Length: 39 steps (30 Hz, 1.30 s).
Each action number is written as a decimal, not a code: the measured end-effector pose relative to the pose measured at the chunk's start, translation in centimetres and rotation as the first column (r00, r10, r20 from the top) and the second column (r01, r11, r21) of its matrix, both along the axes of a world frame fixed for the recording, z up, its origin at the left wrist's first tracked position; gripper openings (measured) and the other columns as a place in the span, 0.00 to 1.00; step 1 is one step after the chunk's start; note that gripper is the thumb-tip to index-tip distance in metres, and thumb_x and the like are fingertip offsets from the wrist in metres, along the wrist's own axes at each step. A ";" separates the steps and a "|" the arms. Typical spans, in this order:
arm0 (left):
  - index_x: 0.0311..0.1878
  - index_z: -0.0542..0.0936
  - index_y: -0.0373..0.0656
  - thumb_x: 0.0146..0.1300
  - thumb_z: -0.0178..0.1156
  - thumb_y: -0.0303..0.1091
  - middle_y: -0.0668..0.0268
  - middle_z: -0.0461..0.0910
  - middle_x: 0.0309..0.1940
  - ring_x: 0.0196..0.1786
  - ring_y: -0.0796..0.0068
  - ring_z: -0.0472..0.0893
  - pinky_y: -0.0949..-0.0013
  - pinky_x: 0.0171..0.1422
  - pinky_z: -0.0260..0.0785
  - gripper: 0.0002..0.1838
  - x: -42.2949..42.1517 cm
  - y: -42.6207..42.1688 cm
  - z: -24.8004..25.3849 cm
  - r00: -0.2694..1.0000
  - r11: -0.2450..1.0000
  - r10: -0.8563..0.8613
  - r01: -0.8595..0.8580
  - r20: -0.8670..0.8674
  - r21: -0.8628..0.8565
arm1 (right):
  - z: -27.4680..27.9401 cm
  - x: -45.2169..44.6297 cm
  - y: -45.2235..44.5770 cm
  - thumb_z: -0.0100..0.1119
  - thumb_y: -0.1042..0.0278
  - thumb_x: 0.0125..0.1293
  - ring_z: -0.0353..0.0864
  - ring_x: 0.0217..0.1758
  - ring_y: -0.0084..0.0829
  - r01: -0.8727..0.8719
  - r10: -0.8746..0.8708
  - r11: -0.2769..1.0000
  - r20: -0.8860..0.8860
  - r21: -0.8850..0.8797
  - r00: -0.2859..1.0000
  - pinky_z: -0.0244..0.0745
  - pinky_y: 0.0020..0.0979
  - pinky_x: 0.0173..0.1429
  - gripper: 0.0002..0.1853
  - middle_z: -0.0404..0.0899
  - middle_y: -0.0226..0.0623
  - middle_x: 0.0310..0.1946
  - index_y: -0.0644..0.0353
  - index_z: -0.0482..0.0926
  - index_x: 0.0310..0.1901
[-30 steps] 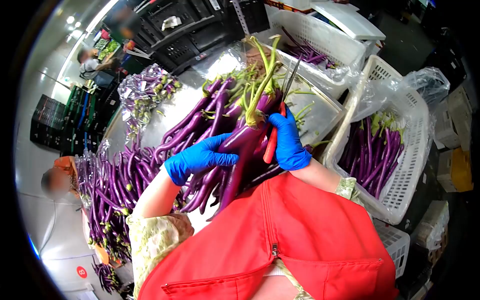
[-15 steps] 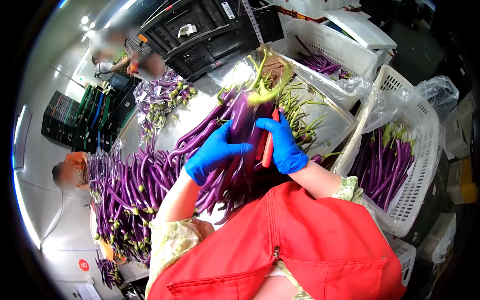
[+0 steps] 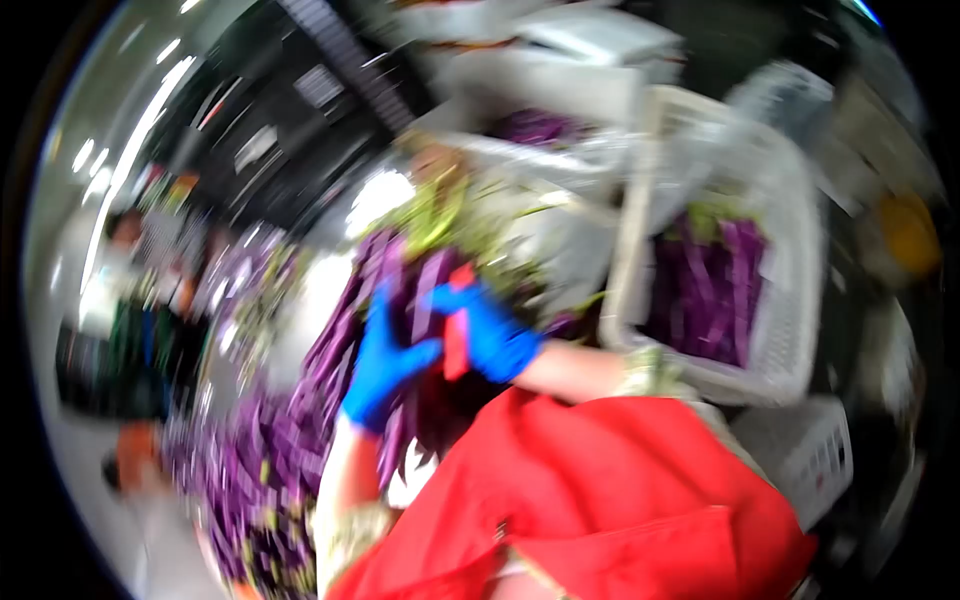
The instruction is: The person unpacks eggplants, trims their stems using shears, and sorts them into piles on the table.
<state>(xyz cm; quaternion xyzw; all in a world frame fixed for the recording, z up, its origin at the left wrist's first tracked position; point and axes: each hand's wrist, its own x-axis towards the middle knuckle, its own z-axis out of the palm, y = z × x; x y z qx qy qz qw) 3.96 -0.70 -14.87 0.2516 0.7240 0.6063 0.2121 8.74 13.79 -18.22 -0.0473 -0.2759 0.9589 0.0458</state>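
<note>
The view is blurred by motion. A bunch of long purple eggplants [image 3: 430, 285] with green stem ends stands between my blue-gloved hands over the table. My left hand [image 3: 385, 365] wraps the left side of the bunch, thumb across the front. My right hand [image 3: 490, 330] presses against its right side and grips red-handled shears [image 3: 457, 340]; their blades are hidden. More eggplants [image 3: 250, 455] lie in a big heap on the left. Green stem pieces [image 3: 500, 260] are scattered beyond my right hand.
To the right stands a white perforated crate [image 3: 800, 310] lined with plastic and holding eggplants. Behind it is another white crate [image 3: 600, 100] with some eggplants. Black crates [image 3: 260, 110] rise at the back left. Other people [image 3: 165, 250] are at the far left.
My view has swung right, so the scene has shifted left and blurred. Both hands are still at the eggplant bunch, and the shears remain in my right hand.
</note>
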 end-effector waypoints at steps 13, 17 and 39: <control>0.70 0.53 0.36 0.43 0.67 0.33 0.52 0.65 0.63 0.61 0.60 0.71 0.61 0.65 0.64 0.50 -2.8 -2.7 -3.3 0.992 0.993 -0.115 0.113 -0.044 -0.037 | 1.1 2.0 -1.7 0.58 0.67 0.52 0.76 0.16 0.32 -0.136 0.144 0.986 -0.076 0.097 0.987 0.74 0.33 0.18 0.26 0.73 0.40 0.26 0.58 0.63 0.53; 0.70 0.54 0.36 0.42 0.66 0.32 0.53 0.65 0.63 0.61 0.61 0.70 0.62 0.65 0.63 0.49 -2.4 -1.6 -2.2 0.992 0.992 -0.117 0.115 -0.045 -0.043 | -0.3 1.8 -3.9 0.61 0.67 0.50 0.69 0.50 0.23 0.075 -0.043 0.967 -0.134 0.242 0.990 0.67 0.25 0.54 0.37 0.71 0.31 0.43 0.58 0.60 0.65; 0.71 0.55 0.39 0.40 0.65 0.23 0.60 0.67 0.62 0.64 0.69 0.66 0.67 0.70 0.54 0.49 -1.0 -7.0 10.2 0.998 0.997 0.040 -0.037 -0.038 0.071 | 0.0 6.6 6.5 0.56 0.80 0.56 0.72 0.42 0.19 0.020 0.105 0.724 -0.140 0.690 0.985 0.70 0.23 0.49 0.28 0.74 0.30 0.44 0.62 0.66 0.62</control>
